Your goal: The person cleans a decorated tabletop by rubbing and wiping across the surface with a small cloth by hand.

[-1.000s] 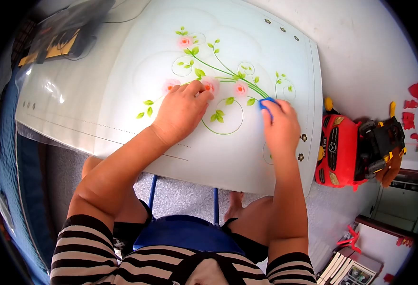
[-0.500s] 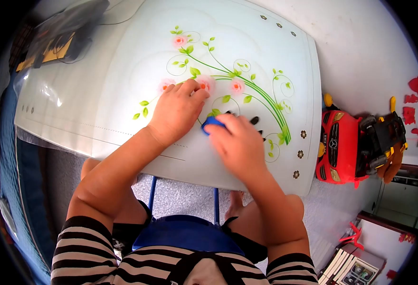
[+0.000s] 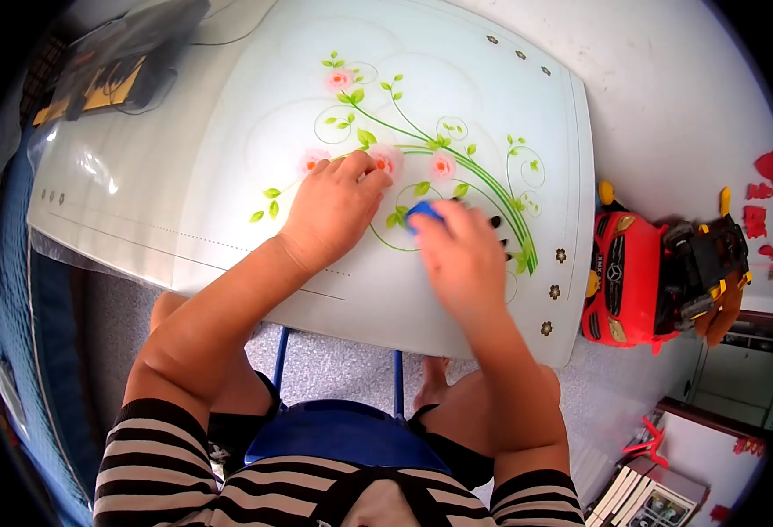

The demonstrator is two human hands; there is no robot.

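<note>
My right hand (image 3: pixel 464 259) is closed around a small blue object (image 3: pixel 423 215), whose kind I cannot make out because the fingers cover most of it. Small black parts (image 3: pixel 494 221) show along the hand's far right side; whether they belong to the blue object is unclear. My left hand (image 3: pixel 334 206) rests on the table (image 3: pixel 386 307) with its fingers curled, beside a printed pink flower (image 3: pixel 386 162). Whatever may lie under those fingers is hidden. Green vines and pink flowers are printed on the white tabletop around both hands.
A red toy car (image 3: pixel 619 277) and a black toy vehicle (image 3: pixel 707 268) stand right of the table. At the far left lies a dark object under clear plastic (image 3: pixel 127 66). A blue chair (image 3: pixel 347 435) is beneath me. Books (image 3: pixel 637 496) sit at lower right.
My right hand has moved right and slightly away from me with the blue object, and the black parts have shifted along with it. My left hand stays nearly in place.
</note>
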